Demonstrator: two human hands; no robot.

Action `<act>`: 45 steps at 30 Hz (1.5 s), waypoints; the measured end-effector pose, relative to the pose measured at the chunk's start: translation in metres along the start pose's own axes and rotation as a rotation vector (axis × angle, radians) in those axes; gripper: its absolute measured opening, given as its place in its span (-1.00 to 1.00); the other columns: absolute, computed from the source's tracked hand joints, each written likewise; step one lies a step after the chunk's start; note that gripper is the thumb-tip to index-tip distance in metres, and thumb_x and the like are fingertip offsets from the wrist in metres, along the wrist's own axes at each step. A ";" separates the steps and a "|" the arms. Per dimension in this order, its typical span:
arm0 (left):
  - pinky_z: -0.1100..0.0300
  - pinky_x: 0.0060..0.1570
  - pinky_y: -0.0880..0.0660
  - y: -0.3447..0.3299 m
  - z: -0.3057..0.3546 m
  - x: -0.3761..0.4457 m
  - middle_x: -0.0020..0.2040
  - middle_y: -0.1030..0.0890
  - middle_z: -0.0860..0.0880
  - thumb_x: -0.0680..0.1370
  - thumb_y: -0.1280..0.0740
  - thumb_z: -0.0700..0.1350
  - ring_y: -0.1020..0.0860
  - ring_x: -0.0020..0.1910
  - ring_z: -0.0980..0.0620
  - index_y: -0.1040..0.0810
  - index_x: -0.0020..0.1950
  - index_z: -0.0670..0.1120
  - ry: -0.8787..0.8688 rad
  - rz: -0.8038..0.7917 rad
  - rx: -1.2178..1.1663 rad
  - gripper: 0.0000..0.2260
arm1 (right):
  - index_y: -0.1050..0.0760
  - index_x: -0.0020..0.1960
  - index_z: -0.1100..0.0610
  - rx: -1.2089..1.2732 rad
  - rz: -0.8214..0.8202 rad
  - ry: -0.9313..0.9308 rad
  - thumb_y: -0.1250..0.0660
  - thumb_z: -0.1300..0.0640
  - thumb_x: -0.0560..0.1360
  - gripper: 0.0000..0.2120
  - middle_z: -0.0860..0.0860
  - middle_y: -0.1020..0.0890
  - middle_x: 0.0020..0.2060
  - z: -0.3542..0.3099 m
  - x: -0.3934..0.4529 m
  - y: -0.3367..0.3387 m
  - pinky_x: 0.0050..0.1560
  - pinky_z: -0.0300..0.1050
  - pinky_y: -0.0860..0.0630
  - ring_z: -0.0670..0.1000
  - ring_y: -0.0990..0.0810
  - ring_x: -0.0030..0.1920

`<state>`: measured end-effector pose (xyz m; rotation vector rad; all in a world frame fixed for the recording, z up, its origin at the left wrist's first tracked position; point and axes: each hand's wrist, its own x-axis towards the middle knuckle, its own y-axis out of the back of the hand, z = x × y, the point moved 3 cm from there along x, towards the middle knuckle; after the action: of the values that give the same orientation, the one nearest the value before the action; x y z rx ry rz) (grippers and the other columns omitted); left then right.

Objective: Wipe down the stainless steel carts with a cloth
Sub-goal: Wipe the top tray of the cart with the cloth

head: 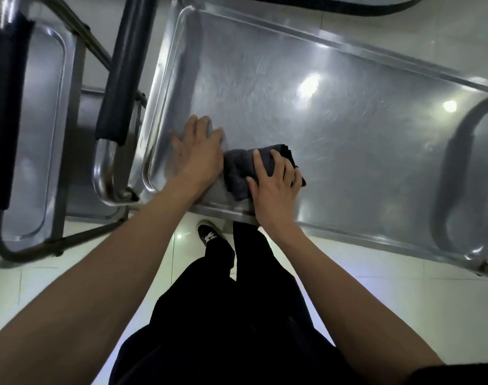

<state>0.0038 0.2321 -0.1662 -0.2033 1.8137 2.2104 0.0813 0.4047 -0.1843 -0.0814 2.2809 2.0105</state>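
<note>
An institutional service room: steel carts (334, 101) on pale tiled floor (403, 287).

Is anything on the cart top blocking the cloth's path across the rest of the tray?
Nothing visible does. The right hand presses the cloth on the cart top; the left hand rests flat beside it, behind the unwiped stretch.

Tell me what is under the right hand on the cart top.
Under the right hand lies a folded dark grey cloth, pressed onto the steel cart top. The cloth's left part and far edge show; the part beneath the palm is covered.
</note>
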 end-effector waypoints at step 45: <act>-0.05 0.19 -0.40 -0.040 -0.055 -0.188 0.29 -0.51 0.01 0.56 -0.35 -0.04 -0.44 0.31 -0.08 -0.61 0.15 -0.01 0.237 0.309 -0.141 -0.81 | -0.24 0.52 -0.06 0.035 -0.074 0.359 -0.15 -0.20 0.56 -0.44 0.14 -0.32 0.44 -0.080 0.027 -0.008 0.29 0.29 -0.28 0.18 -0.25 0.39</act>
<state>0.1916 0.1627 -0.1625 -0.2361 1.9202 2.6303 0.0521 0.3254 -0.1850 -0.5574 2.4698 2.0558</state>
